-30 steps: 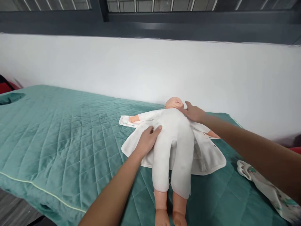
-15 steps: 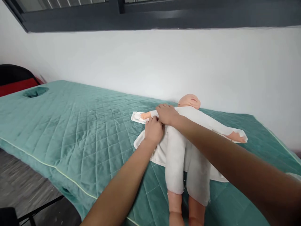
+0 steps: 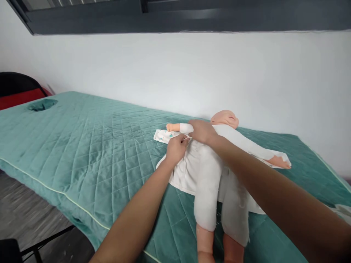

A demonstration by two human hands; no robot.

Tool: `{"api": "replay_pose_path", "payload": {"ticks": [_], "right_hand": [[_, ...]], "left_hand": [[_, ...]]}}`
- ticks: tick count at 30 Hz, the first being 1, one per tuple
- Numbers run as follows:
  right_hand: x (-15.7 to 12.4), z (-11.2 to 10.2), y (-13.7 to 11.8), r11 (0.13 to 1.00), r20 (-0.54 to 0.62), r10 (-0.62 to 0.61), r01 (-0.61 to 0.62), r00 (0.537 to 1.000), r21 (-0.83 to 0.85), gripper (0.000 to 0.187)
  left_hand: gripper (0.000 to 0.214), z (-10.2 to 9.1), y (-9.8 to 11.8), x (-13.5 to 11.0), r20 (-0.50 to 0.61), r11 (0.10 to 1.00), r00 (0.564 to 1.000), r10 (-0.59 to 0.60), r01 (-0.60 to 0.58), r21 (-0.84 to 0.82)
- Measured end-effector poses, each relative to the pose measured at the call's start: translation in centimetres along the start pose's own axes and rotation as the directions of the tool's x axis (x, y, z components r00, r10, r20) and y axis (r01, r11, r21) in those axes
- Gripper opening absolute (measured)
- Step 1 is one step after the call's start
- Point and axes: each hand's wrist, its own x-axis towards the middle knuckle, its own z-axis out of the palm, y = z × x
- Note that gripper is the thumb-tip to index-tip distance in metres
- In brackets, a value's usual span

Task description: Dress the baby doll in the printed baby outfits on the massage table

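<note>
A baby doll (image 3: pixel 214 171) with a white cloth body lies face up on an opened white garment (image 3: pixel 182 177) on the green quilted table (image 3: pixel 82 146). My right hand (image 3: pixel 202 130) is closed round the doll's left-side upper arm, which is raised off the table with its small hand (image 3: pixel 170 127) sticking out. My left hand (image 3: pixel 177 147) pinches the garment's edge just below that arm, next to the printed sleeve (image 3: pixel 162 136) lying flat. The doll's other arm (image 3: pixel 263 153) stretches to the right over the other sleeve.
The table has a face hole (image 3: pixel 42 105) at its far left end. A white wall runs behind it under a dark window frame. A red and black chair (image 3: pixel 16 91) stands at the left. A patterned cloth (image 3: pixel 342 211) lies at the right edge.
My right hand crossed from the doll's neck to its left-side arm and lifted it. My left hand moved from the doll's flank up to pinch the garment by the sleeve. The view shifted left.
</note>
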Motion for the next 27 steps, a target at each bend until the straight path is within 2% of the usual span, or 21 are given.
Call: {"api": "replay_pose_path", "payload": {"ticks": [5,9,13,18,22,27], "right_hand": [[-1.1,-0.7,1.6,0.989,-0.089,-0.046,0.058,0.995,0.133,0.033],[-2.3,-0.9,1.8,0.972,-0.048,-0.111,0.119,0.993,0.201,0.024],[-3.3,-1.0,2.0,0.968,-0.003,-0.101,0.099,0.995,0.231,0.036],[-3.9,-0.4,3.2,0.985,-0.004,-0.090,0.090,0.996,0.148,0.048],[-4.3,-0.3,3.8,0.997,0.017,-0.059,0.058,0.998,0.053,0.047],[-4.9,-0.4,3.6,0.998,0.075,-0.022,0.026,0.997,-0.049,0.039]], "left_hand": [[0.017,-0.4,0.0,-0.1,-0.109,0.959,0.986,-0.124,0.091,-0.270],[0.019,-0.9,0.1,-0.1,-0.089,0.901,0.976,-0.196,0.144,-0.409],[0.016,-1.4,0.3,0.0,-0.121,0.865,0.961,-0.250,0.166,-0.473],[0.015,-1.5,-0.3,0.3,-0.115,0.816,0.963,-0.245,0.141,-0.561],[0.015,-1.3,-0.9,0.4,-0.124,0.769,0.943,-0.308,0.170,-0.616],[0.011,-1.4,-0.3,0.1,-0.189,0.798,0.934,-0.303,0.140,-0.586]]}}
